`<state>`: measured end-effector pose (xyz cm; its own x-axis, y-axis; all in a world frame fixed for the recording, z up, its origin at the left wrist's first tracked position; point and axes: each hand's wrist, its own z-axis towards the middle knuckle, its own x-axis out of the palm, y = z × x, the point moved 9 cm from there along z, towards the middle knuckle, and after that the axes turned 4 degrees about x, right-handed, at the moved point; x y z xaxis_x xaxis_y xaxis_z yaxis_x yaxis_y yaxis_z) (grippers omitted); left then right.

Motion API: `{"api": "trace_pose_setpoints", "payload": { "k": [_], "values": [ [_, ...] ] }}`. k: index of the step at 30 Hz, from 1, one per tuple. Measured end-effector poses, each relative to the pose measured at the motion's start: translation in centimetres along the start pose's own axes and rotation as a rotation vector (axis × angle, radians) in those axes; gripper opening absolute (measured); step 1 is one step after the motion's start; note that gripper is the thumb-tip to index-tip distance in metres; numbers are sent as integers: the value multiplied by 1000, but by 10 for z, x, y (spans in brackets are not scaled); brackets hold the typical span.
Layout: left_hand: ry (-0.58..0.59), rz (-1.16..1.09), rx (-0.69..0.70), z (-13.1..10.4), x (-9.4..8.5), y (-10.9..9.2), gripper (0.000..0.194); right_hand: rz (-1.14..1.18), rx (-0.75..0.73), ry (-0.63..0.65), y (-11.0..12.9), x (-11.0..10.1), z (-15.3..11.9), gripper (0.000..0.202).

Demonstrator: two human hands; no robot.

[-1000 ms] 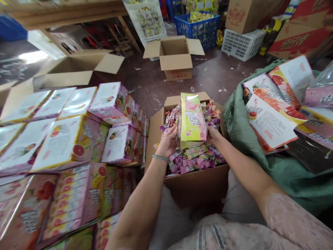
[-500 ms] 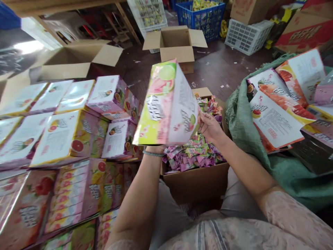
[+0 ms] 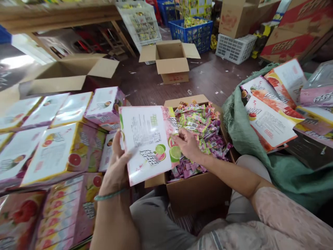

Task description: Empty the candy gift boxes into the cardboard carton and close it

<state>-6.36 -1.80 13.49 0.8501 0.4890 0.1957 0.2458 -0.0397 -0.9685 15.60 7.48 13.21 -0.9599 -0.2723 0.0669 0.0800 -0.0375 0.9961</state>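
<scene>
Between my hands is a printed candy box [image 3: 144, 140], its white panel with lime and guava pictures turned up toward me. My left hand [image 3: 117, 166] grips its left side, thumb on the white panel and the other fingers mostly hidden behind. At the right edge, my right hand [image 3: 188, 144] has its fingers pinched against the green and pink side panel. Beneath and to the right of the box stands an open brown carton [image 3: 200, 187] filled with small wrapped candy sticks [image 3: 196, 126], pink, green and purple.
Rows of packed candy boxes [image 3: 52, 147] are stacked on my left. A green sack [image 3: 238, 128] on the right holds flat printed boxes [image 3: 272, 119]. Open cartons [image 3: 173, 66], a blue crate [image 3: 191, 34] and a white crate [image 3: 235, 48] stand farther off on the floor.
The candy box has come down and to the left, turning from upright to show its white panel. My left hand moved from beneath it to its left side; my right hand shifted left.
</scene>
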Motion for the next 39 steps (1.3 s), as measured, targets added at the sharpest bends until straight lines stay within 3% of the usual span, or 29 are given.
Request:
{"api": "trace_pose_setpoints", "payload": {
  "k": [3,6,8,10,13,17,21,24,27,30,32,34,36,37,39],
  "values": [
    [-31,-6,9,-2,-4,0,100,-223,-75,84,10,14,1,45],
    [-163,-136,67,3,-19,-6,85,-691,-142,169,8,9,7,40],
    [-277,-192,121,7,-34,-9,77,-1076,-77,161,-14,-14,16,70],
    [-336,-227,160,11,-44,-10,71,-1344,105,146,-49,-46,27,102],
    [-349,-240,173,12,-49,-10,66,-1488,224,177,-91,-63,47,106],
    [-380,-225,138,10,-53,-9,65,-1575,73,293,-112,-19,89,91],
    [-465,-188,107,7,-65,-6,58,-1594,66,442,-134,28,125,78],
    [-492,-155,115,8,-68,-6,49,-1563,75,485,-157,46,136,77],
    [-471,-124,90,10,-60,-6,43,-1523,104,515,-170,52,140,84],
    [-455,-98,50,13,-49,-4,47,-1499,230,669,-167,56,138,99],
    [-473,-86,25,14,-45,-2,49,-1500,266,760,-148,60,138,102],
    [-491,-65,3,14,-44,0,48,-1489,153,680,-114,64,153,84],
    [-509,-44,-3,15,-44,1,45,-1475,-46,473,-78,61,175,64],
    [-511,-37,-2,16,-43,2,44,-1484,-128,396,-68,55,185,61],
    [-506,-34,-6,19,-40,5,45,-1546,-157,356,-73,36,203,65]
  ]
}}
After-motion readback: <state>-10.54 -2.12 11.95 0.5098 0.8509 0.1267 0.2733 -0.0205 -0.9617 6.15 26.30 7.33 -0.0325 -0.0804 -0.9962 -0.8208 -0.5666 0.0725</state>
